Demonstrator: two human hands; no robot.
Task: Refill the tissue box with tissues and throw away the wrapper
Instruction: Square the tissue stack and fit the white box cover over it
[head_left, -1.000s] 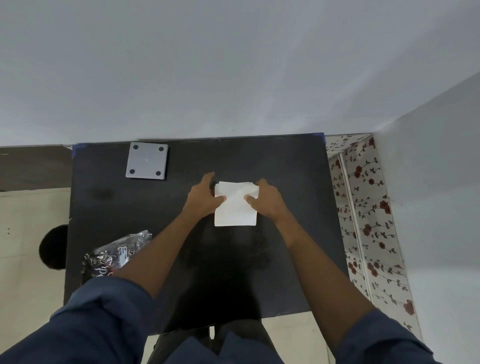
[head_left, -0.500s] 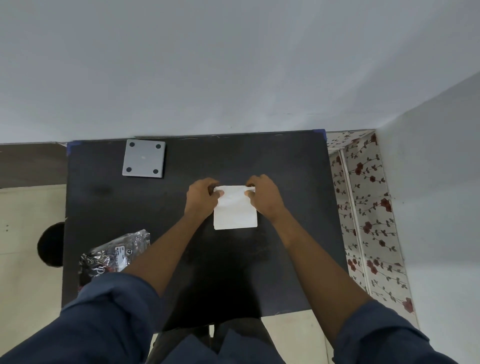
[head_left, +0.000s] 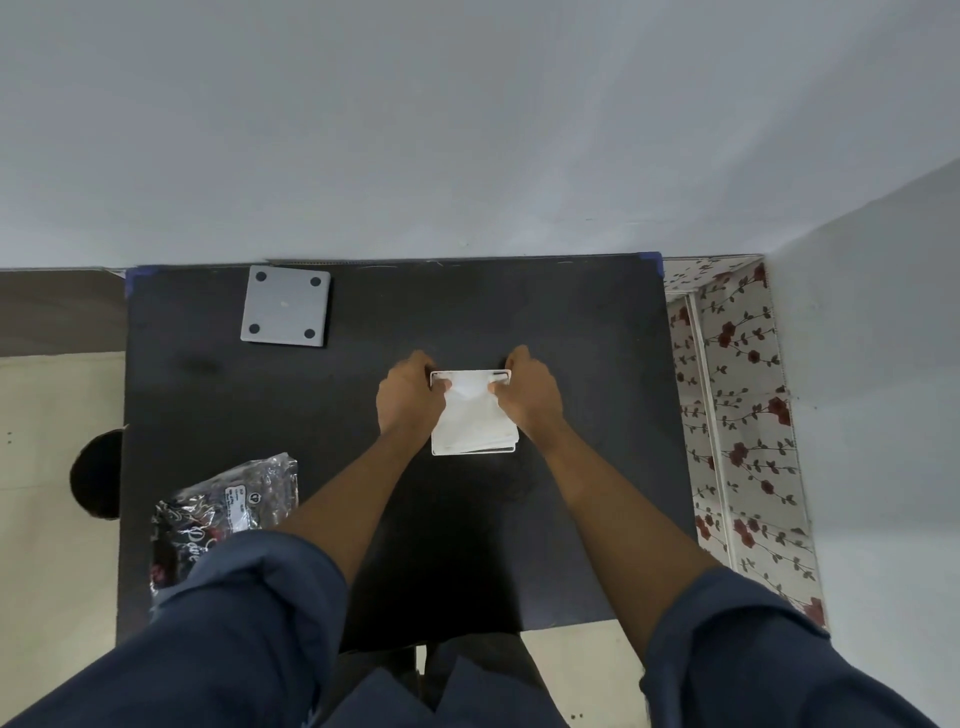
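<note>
A white stack of tissues (head_left: 475, 421) sits inside a white open tissue box (head_left: 470, 451) at the middle of the black table (head_left: 363, 395). My left hand (head_left: 408, 397) grips the stack's far left corner and my right hand (head_left: 530, 395) grips its far right corner, fingers curled over the far edge. The box's grey lid (head_left: 285, 305), with dark round feet at its corners, lies flat at the back left. A crumpled shiny dark wrapper (head_left: 228, 512) lies at the front left, partly under my left sleeve.
A grey wall stands right behind the table. A floral-patterned panel (head_left: 737, 415) runs along the table's right side. A dark round object (head_left: 98, 475) sits on the pale floor left of the table. My legs show below the front edge.
The tissue stack has sunk into the white box, whose rim now shows around it. Both hands slid toward the stack's far corners and curled over its far edge.
</note>
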